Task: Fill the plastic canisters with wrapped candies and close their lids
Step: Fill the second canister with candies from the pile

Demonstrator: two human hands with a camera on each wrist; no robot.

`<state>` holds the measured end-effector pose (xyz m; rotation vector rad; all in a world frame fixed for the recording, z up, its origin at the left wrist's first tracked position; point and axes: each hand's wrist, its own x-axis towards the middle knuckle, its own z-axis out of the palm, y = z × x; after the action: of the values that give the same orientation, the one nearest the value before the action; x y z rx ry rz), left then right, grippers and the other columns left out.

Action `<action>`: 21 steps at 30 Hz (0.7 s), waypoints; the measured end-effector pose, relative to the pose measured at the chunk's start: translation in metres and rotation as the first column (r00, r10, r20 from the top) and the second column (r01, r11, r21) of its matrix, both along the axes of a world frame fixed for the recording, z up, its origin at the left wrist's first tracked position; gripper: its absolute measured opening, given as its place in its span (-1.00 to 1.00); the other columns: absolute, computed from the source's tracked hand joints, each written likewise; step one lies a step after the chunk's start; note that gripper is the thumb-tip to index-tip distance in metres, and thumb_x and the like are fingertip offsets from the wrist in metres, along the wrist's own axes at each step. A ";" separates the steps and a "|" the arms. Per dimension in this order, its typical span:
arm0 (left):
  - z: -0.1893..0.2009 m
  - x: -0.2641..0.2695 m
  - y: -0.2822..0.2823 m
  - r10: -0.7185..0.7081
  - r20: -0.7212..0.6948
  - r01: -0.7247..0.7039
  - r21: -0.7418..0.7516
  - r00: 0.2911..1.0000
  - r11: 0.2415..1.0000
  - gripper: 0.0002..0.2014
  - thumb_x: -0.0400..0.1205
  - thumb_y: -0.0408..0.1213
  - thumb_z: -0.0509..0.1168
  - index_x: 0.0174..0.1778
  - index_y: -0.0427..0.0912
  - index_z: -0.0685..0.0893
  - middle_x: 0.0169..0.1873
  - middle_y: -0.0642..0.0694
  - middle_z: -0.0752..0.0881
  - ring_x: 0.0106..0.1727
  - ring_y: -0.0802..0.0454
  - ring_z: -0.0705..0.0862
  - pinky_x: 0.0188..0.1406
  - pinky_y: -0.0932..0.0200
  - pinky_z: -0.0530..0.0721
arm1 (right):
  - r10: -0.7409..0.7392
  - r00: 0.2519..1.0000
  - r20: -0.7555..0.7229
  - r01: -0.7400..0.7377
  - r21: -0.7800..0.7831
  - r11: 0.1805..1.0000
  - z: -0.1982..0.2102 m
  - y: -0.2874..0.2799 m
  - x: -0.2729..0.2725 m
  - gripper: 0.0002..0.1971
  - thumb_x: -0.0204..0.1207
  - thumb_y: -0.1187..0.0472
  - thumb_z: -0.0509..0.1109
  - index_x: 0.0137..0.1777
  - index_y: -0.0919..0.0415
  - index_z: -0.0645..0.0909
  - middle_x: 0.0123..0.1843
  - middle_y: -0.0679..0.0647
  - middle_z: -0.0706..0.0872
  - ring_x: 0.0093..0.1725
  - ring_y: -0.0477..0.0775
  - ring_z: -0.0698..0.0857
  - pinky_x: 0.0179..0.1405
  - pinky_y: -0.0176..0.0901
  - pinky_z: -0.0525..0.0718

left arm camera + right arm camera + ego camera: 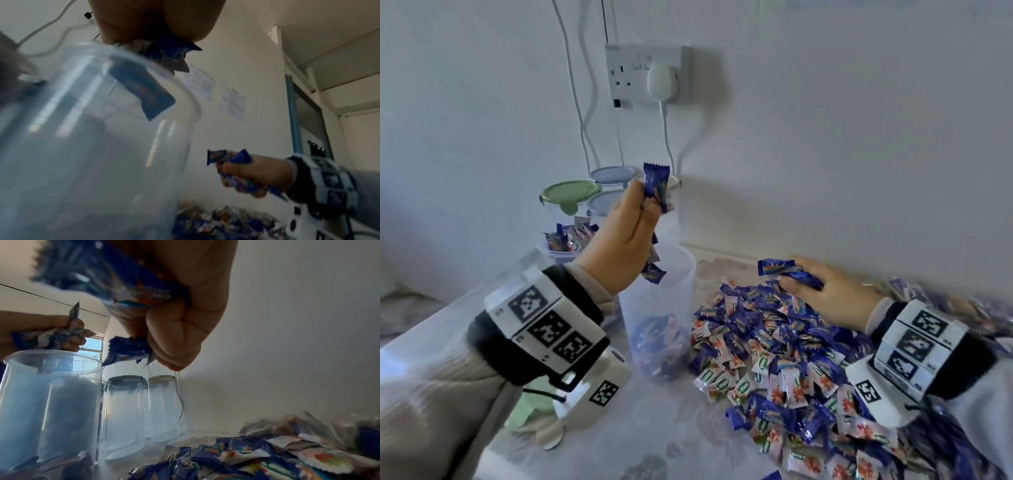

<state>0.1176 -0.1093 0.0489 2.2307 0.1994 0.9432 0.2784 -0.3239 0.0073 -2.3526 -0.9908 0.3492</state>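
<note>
Overhead, blue crinkle-edged wrapped candies (655,186) above clear open canister (657,308).

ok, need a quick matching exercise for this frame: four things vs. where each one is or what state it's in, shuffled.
Things:
1. left hand
2. right hand
3. open canister
4. green-lidded canister

States:
A. closed, at the back
B. lidless, a few candies at the bottom
C. grips candies above the open canister
D. grips candies over the candy pile

Pairs: 1-C, 2-D, 3-B, 4-A

five canisters (657,308), two hands (619,240)
</note>
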 end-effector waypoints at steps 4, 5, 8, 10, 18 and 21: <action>-0.029 -0.002 0.016 0.019 -0.069 -0.013 0.085 0.997 0.996 -0.80 0.71 -0.11 -0.01 -0.25 0.04 0.33 -0.36 0.04 0.41 -0.35 0.24 0.40 -0.28 0.16 0.34 | 0.046 0.998 0.052 -0.045 -0.015 0.999 -0.003 0.007 0.001 -0.44 0.60 -0.09 0.20 0.56 0.11 0.33 -0.02 -0.12 0.64 -0.08 -0.19 0.55 0.19 -0.22 0.48; -0.033 -0.003 0.018 0.028 -0.096 -0.016 0.122 0.995 0.992 -0.79 0.65 -0.03 -0.05 -0.24 0.03 0.36 -0.32 0.01 0.45 -0.27 0.11 0.44 -0.22 0.09 0.36 | 0.050 0.998 0.043 -0.049 -0.020 0.999 -0.003 0.009 0.001 -0.45 0.61 -0.08 0.20 0.56 0.09 0.32 -0.11 -0.17 0.61 -0.19 -0.25 0.54 -0.02 -0.35 0.51; -0.036 -0.011 0.017 0.097 -0.171 -0.045 0.284 0.981 0.958 -0.67 0.52 0.06 -0.15 -0.28 -0.04 0.40 -0.27 0.05 0.45 -0.18 -0.04 0.40 -0.11 0.16 0.26 | 0.085 0.996 0.029 -0.086 0.032 0.996 0.001 0.016 0.003 -0.41 0.57 -0.15 0.19 0.55 0.10 0.33 -0.22 -0.30 0.51 -0.30 -0.38 0.46 -0.33 -0.53 0.41; -0.035 -0.018 0.014 0.142 -0.195 -0.069 0.340 0.970 0.938 -0.59 0.49 0.07 -0.18 -0.25 -0.12 0.46 -0.19 0.07 0.46 -0.11 0.03 0.37 -0.06 0.24 0.23 | 0.111 0.993 0.047 -0.114 0.061 0.992 0.010 0.022 0.001 -0.46 0.58 -0.11 0.20 0.49 0.13 0.40 -0.27 -0.31 0.46 -0.39 -0.42 0.42 -0.39 -0.53 0.39; -0.051 -0.038 0.016 0.113 -0.288 -0.064 0.174 0.951 0.983 -0.15 0.31 0.48 0.01 0.42 0.01 0.39 0.50 -0.01 0.30 0.50 0.07 0.27 0.43 0.19 0.20 | 0.326 0.943 0.068 -0.333 0.194 0.923 0.067 0.074 -0.026 -0.78 0.62 0.10 0.29 0.22 0.10 0.55 -0.41 -0.16 0.62 -0.43 -0.31 0.59 -0.43 -0.41 0.56; -0.061 -0.043 0.015 0.090 -0.257 -0.090 0.013 0.962 0.996 0.13 0.15 0.65 0.02 0.55 -0.04 0.21 0.49 0.03 0.29 0.41 0.27 0.27 0.39 0.27 0.26 | 0.406 0.902 0.147 -0.429 0.183 0.885 0.077 0.102 -0.035 -0.68 0.62 0.08 0.30 0.36 0.08 0.52 -0.10 -0.19 0.69 -0.13 -0.24 0.63 -0.11 -0.43 0.50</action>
<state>0.0744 -0.0945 -0.0120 2.3585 0.4215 0.6960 0.2433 -0.2216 0.0839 -1.9690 -1.5149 0.2666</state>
